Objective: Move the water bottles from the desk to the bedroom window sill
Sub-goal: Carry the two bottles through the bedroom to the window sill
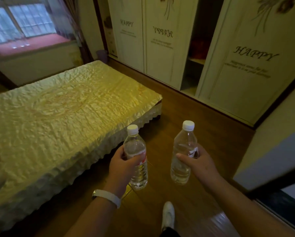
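I carry two clear plastic water bottles with white caps, both upright over the wooden floor. My left hand [122, 165], with a white band on its wrist, grips the left bottle [136, 151] around its middle. My right hand [197, 162] is wrapped around the right bottle [184, 142] at its label. The window sill [32, 43], covered in reddish fabric, lies far off at the upper left under the window, beyond the bed.
A bed [57, 117] with a shiny yellow cover fills the left side. A white wardrobe [160, 48] with "HAPPY" lettering lines the right wall, one door gap open. A strip of wooden floor [177, 108] runs between them. My white shoe [168, 214] shows below.
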`<state>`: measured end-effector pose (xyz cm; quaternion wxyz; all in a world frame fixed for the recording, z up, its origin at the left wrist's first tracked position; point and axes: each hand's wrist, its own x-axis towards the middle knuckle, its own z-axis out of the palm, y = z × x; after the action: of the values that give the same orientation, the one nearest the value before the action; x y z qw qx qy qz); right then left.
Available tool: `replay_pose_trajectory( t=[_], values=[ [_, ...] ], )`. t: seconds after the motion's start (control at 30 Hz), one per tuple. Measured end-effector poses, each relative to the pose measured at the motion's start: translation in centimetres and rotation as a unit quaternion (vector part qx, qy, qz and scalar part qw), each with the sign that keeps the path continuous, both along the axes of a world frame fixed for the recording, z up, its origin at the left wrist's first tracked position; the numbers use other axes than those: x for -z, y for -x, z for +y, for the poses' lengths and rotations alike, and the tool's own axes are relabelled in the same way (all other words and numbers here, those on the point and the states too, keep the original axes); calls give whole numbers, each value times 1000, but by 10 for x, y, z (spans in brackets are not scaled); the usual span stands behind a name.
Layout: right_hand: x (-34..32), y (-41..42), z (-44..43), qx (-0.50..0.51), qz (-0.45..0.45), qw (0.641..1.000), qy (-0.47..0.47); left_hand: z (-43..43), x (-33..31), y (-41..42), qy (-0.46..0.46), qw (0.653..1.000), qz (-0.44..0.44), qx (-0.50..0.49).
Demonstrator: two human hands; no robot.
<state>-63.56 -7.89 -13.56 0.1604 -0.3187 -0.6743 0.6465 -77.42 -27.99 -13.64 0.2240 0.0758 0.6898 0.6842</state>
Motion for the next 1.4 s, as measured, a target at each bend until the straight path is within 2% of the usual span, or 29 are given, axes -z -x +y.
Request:
replay_pose_trajectory(
  t=[0.23, 0.5, 0.77, 1.17, 1.4],
  values=[
    [-12, 74, 97, -13, 21, 999, 22, 106, -12, 74, 30, 999, 15, -1],
    [-19, 139, 188, -6, 14, 1000, -6, 198, -36, 140, -6, 999, 49, -2],
    [-6, 208, 247, 4, -20, 1000, 2, 261, -13, 222, 1, 999, 25, 33],
    [-9, 389, 351, 99, -81, 992, -17, 387, 14, 439, -22, 991, -26, 129],
    [-26, 462, 406, 149, -88, 985, -25, 462, -10, 527, -31, 983, 3, 183]
  ],
)
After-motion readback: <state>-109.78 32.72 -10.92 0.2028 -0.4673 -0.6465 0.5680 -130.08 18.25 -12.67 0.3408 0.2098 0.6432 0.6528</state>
